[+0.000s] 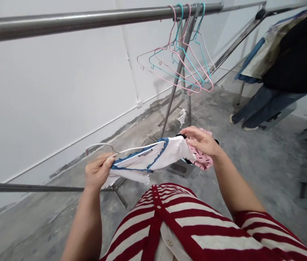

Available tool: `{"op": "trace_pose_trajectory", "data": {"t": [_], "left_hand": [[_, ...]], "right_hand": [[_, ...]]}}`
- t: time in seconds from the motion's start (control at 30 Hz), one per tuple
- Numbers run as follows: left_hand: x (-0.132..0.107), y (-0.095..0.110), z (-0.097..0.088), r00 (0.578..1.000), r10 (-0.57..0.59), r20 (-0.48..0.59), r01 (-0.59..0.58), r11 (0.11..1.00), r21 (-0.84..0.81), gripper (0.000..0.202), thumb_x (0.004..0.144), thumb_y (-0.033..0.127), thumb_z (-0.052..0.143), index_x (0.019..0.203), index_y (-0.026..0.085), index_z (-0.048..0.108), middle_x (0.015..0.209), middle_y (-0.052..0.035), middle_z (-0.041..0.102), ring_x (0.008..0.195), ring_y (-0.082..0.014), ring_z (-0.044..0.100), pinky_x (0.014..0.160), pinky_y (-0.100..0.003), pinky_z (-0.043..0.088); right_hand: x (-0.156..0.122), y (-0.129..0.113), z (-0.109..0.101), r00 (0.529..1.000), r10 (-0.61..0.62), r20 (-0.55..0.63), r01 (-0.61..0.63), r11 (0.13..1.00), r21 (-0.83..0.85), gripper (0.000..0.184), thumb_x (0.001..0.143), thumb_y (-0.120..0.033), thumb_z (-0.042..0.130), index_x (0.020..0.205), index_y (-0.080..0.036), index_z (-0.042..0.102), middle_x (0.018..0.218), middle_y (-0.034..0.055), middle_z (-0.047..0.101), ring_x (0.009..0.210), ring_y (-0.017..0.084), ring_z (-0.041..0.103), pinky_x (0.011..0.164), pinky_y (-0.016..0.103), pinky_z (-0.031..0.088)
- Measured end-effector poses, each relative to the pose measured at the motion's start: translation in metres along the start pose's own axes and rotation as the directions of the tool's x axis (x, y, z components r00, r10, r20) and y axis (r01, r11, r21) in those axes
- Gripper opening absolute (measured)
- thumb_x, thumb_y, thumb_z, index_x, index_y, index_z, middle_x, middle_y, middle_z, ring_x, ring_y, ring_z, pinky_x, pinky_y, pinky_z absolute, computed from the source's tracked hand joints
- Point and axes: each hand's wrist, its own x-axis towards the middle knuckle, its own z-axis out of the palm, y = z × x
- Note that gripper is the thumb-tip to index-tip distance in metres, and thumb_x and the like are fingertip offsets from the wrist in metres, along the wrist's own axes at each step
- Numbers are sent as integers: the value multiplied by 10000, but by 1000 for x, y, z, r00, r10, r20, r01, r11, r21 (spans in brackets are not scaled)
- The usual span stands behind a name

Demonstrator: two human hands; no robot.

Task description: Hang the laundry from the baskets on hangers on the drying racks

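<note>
My left hand (98,170) is closed on one end of a small white garment with blue trim (156,157), together with a white wire hanger (101,146) whose hook curls out to the left. My right hand (200,140) pinches the garment's other end, fingers curled. A pink cloth with black dashes (203,161) lies under my right hand; whether that hand holds it too is unclear. I hold both below the steel clothes rail (88,18) that runs across the top.
Several empty pink and teal wire hangers (182,61) hang at the rail's right end. Another person in jeans (262,107) stands at the far right beside hanging clothes (283,47). A lower steel bar (28,187) crosses on the left. White wall behind, concrete floor below.
</note>
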Motion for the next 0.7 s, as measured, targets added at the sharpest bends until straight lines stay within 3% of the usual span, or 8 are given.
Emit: {"op": "trace_pose_trajectory", "data": {"t": [0.07,0.2,0.33,0.43,0.5,0.6,0.7], "left_hand": [[0,0,5,998,29,48,-29,1000,-5,232,774,362,604,712,180,734,731,-39,723,684,-168,658,635,-262,542],[-1,5,16,991,60,122,-59,998,-13,218,797,332,581,727,190,731,746,-30,727,695,-156,659,653,-251,537],[-8,15,22,984,-7,179,8,1000,-3,247,817,355,557,745,188,725,779,-45,731,709,-156,661,658,-249,532],[-9,18,18,972,-43,232,49,999,-19,286,837,382,530,755,186,721,798,-57,729,726,-163,658,679,-264,529],[-9,14,6,968,-33,248,38,999,-17,271,830,396,548,811,192,724,843,-64,728,779,-173,653,737,-285,524],[-15,-4,-28,985,-46,167,35,997,68,357,760,423,637,1035,201,682,1005,-83,703,962,-205,622,897,-342,477],[-35,-31,-63,975,-219,37,214,970,116,475,714,428,678,1124,191,634,1101,-88,672,1044,-221,595,937,-350,452]], "right_hand": [[3,-10,-1,986,-82,143,95,992,-89,298,843,-451,547,998,-211,632,998,73,633,963,193,576,859,337,458],[8,-19,12,913,-115,391,199,963,-183,341,921,-422,411,770,-174,591,757,41,570,713,138,527,685,268,431],[10,-19,30,855,-139,499,252,953,-167,378,916,-438,418,648,-182,490,653,-3,462,613,112,432,583,236,366],[14,-21,40,852,-108,513,206,969,-137,398,888,-480,457,620,-187,460,612,-22,432,553,98,391,516,226,324],[18,-24,42,870,-75,488,161,977,-137,411,876,-498,467,608,-186,464,599,-18,441,548,100,399,514,230,329],[23,-26,39,901,-21,434,85,988,-129,413,854,-520,485,609,-188,513,596,1,486,559,119,440,523,247,350],[27,-22,33,943,55,329,-31,997,-77,352,825,-521,529,689,-203,599,638,20,558,597,151,497,535,265,380]]}}
